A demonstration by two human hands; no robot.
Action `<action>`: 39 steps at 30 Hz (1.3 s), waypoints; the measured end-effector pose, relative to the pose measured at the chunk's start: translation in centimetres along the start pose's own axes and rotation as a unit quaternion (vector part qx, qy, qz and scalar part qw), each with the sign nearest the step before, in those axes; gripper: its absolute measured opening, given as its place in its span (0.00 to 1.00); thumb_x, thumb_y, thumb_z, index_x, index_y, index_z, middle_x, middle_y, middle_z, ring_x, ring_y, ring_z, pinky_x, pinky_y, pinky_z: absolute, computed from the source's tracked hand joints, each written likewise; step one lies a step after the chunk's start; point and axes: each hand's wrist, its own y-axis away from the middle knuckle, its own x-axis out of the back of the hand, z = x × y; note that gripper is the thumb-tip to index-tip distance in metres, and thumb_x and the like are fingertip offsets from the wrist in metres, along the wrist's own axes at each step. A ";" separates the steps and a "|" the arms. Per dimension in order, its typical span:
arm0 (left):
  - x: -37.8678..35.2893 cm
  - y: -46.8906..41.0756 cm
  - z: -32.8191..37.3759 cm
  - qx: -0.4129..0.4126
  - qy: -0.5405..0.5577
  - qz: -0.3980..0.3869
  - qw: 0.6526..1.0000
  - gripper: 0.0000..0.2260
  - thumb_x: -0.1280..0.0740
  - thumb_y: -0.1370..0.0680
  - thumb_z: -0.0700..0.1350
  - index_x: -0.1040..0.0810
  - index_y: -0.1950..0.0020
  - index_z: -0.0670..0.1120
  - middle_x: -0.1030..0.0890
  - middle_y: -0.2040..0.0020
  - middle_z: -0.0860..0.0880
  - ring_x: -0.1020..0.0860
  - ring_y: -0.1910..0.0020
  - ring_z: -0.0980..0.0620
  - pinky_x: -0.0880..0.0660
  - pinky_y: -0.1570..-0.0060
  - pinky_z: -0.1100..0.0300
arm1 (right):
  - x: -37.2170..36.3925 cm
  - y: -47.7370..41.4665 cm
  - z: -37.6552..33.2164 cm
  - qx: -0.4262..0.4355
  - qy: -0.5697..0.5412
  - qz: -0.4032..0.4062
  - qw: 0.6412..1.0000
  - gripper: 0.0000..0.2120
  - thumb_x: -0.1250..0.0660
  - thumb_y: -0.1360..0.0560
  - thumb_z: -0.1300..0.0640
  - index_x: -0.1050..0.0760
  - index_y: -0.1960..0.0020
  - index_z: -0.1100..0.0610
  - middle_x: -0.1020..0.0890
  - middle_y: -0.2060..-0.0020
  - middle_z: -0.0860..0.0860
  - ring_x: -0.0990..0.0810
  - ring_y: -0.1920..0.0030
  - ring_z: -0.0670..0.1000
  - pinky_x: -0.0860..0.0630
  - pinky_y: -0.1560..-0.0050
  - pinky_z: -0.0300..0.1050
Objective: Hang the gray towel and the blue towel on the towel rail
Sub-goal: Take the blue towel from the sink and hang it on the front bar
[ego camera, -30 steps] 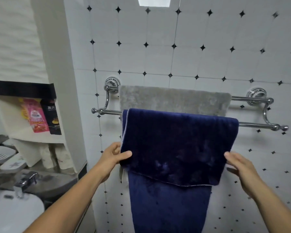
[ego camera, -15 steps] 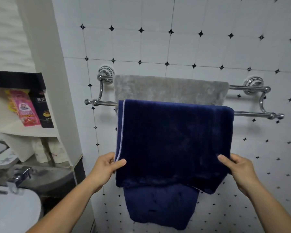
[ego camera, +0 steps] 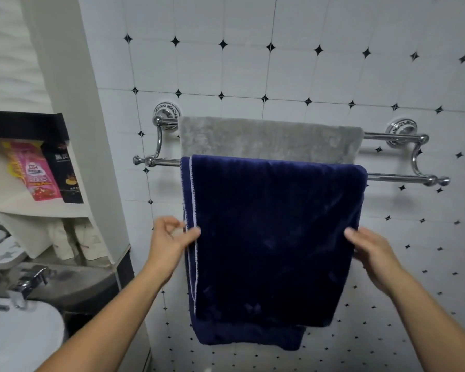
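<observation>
A chrome double towel rail [ego camera: 397,179] is fixed to the tiled wall. The gray towel [ego camera: 269,139] hangs over its back bar. The blue towel [ego camera: 274,232] is draped over the front bar, its front layer hanging almost as low as the back layer. My left hand [ego camera: 169,240] pinches the blue towel's left edge with thumb in front. My right hand [ego camera: 371,251] grips the towel's right edge at about the same height.
A white pillar [ego camera: 73,103] stands left of the rail. Beyond it a shelf holds a pink packet [ego camera: 35,173] and a black packet [ego camera: 65,175]. Below are a chrome tap [ego camera: 28,280] and a white basin [ego camera: 16,339].
The blue towel's front layer has slid down, and the back layer has risen, so the two ends are nearly level. Both hands stayed on the side edges.
</observation>
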 end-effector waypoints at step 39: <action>-0.6 -3.9 13.1 0.023 -0.028 0.040 0.999 0.06 0.25 0.29 0.38 0.20 0.56 0.40 0.20 0.64 0.44 0.24 0.69 0.49 0.26 0.69 0.62 | 0.6 -3.2 -11.1 -0.055 -0.023 0.017 0.998 0.19 0.29 0.29 0.62 0.23 0.38 0.63 0.17 0.54 0.57 0.19 0.57 0.54 0.22 0.57 0.47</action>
